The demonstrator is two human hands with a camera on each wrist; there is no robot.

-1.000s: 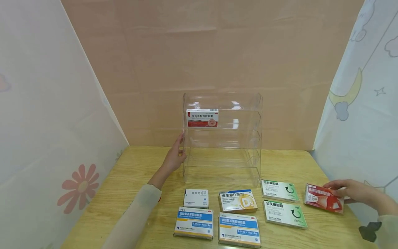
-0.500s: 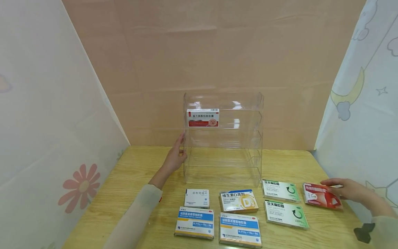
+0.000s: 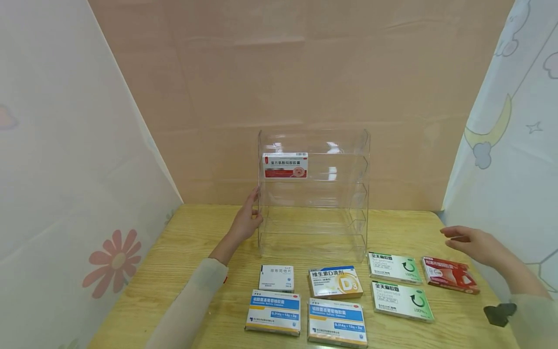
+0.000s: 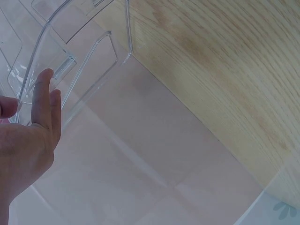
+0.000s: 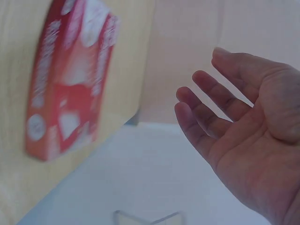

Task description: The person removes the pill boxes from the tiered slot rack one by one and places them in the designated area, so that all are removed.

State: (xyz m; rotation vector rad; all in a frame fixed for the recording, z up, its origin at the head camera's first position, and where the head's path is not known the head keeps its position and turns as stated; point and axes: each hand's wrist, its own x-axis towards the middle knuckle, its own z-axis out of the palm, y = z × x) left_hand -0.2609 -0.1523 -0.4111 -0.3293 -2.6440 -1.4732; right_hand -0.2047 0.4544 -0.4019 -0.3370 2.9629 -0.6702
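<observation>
A clear acrylic display rack (image 3: 314, 237) with several tiers stands on the table. My left hand (image 3: 245, 222) holds its left side panel, thumb on one face and fingers on the other; the left wrist view shows that hand (image 4: 33, 136) at the rack's edge (image 4: 42, 35). Hovering with nothing in its relaxed fingers, my right hand (image 3: 479, 245) is above and behind a red medicine box (image 3: 451, 275). In the right wrist view the same box (image 5: 70, 84) lies on the table, apart from the hand (image 5: 243, 117).
A white and red medicine box (image 3: 285, 166) stands at the left of an upper tier. Before the rack lie two green-white boxes (image 3: 394, 267), a vitamin D box (image 3: 335, 282), a small white box (image 3: 276, 278) and two blue-white boxes (image 3: 273, 312). Patterned cloth (image 3: 519, 160) borders the right side.
The right hand has let go of the red box and risen away from it. That box ended slightly further left, beside the green-white ones. My left hand stays on the rack.
</observation>
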